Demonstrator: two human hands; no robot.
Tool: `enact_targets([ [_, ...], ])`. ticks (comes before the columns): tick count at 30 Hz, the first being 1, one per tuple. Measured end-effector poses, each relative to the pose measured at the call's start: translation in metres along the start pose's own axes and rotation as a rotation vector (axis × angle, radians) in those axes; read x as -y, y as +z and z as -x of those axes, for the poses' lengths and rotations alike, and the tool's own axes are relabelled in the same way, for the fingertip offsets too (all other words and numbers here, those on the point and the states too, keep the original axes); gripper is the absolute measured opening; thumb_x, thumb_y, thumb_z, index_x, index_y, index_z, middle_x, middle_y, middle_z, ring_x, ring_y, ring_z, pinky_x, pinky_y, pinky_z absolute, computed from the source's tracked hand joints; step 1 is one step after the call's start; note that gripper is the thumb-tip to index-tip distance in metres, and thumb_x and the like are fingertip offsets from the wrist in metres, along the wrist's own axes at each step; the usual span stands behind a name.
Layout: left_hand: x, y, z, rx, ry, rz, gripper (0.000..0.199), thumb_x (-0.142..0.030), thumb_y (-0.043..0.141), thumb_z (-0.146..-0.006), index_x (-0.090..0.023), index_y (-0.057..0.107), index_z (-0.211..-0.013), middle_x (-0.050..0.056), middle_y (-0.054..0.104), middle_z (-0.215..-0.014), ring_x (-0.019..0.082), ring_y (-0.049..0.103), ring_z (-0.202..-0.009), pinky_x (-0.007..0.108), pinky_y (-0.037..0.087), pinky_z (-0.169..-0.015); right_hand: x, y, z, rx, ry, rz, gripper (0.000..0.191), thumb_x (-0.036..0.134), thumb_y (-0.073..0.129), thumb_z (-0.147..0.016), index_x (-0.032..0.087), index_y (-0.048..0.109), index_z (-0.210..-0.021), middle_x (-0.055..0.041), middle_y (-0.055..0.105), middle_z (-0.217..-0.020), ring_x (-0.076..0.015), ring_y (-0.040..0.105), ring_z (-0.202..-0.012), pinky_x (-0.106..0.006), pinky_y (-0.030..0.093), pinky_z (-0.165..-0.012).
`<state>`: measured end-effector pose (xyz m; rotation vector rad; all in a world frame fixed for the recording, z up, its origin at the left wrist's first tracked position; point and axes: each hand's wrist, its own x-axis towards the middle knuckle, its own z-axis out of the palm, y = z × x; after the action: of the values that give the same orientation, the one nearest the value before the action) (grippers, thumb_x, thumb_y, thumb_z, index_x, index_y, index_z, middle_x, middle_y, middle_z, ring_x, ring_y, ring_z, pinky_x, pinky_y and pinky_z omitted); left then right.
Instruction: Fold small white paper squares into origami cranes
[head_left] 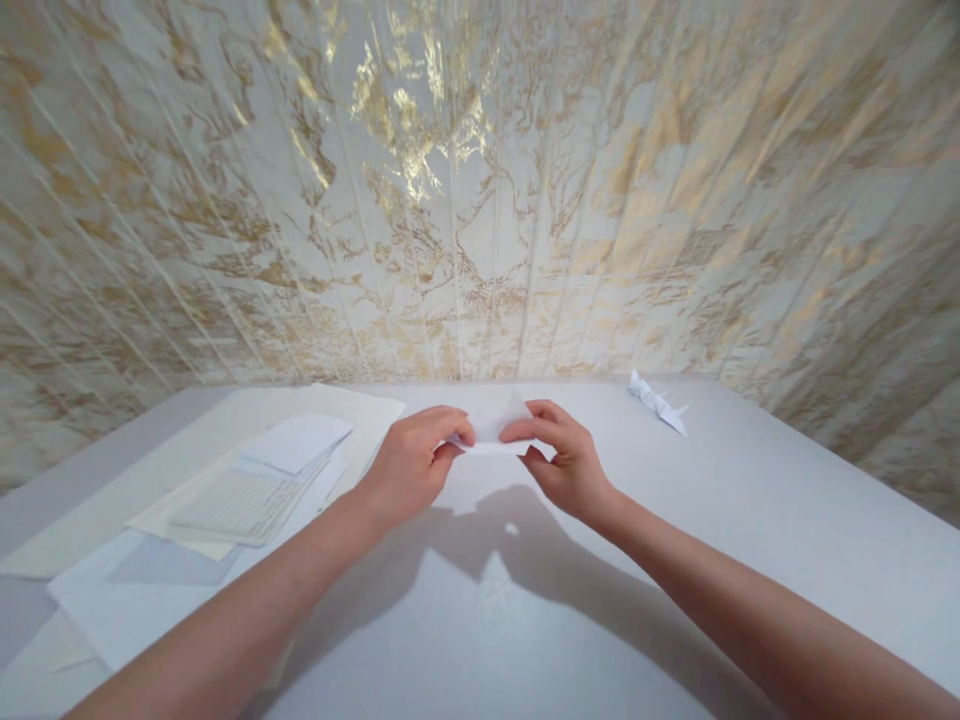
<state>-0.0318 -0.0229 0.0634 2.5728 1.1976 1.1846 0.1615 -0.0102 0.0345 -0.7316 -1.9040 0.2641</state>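
A small sheet of white paper (491,432), folded along its near edge, is held up between my two hands above the table. My left hand (416,455) pinches its left end between thumb and fingers. At the other end my right hand (559,450) grips the paper, with its index finger along the fold and the thumb below. One pointed corner of the paper stands up beside the right fingers. Both hands cast a shadow on the white tabletop (495,610) beneath them.
Left of my arm lies a spread of loose white and cream papers (97,580), with a stack of lined or printed sheets (232,505) on top. Small folded white paper figures (656,402) stand in a row at the back right. A gold-patterned wall covering (480,250) rises behind the table.
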Motion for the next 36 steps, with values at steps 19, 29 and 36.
enact_targets([
  [19, 0.037, 0.028, 0.008, -0.294, 0.355, -0.179, 0.024, -0.003, 0.044, -0.079, -0.017, 0.060, -0.071, 0.003, 0.066, -0.069, 0.015, 0.060, -0.067, 0.029, 0.046, -0.064, -0.024, 0.007, 0.014, -0.058, -0.355, 0.329, 0.027, 0.002, 0.041, -0.081, 0.021, 0.061, -0.081, -0.0051, 0.057, -0.077, -0.0158, 0.053, -0.072, -0.029, 0.043, -0.064],
  [29, 0.022, 0.039, 0.016, -0.228, -0.201, 0.156, 0.043, -0.013, 0.059, -0.071, -0.021, 0.046, -0.111, 0.001, 0.065, -0.080, 0.016, 0.063, -0.077, 0.028, 0.046, -0.071, -0.026, 0.023, 0.023, -0.175, 0.017, 0.017, 0.040, 0.014, 0.056, -0.077, 0.025, 0.046, -0.114, -0.0034, 0.060, -0.085, -0.0170, 0.058, -0.076, -0.029, 0.048, -0.066],
  [36, 0.016, 0.032, 0.007, -0.201, -0.483, 0.359, 0.047, -0.015, 0.066, -0.063, -0.022, 0.049, -0.107, -0.006, 0.060, -0.064, 0.012, 0.058, -0.061, 0.024, 0.042, -0.065, -0.020, 0.024, 0.017, -0.134, 0.424, -0.331, 0.035, 0.020, 0.065, -0.068, 0.023, 0.054, -0.101, 0.0020, 0.060, -0.072, -0.0150, 0.056, -0.068, -0.027, 0.043, -0.066],
])
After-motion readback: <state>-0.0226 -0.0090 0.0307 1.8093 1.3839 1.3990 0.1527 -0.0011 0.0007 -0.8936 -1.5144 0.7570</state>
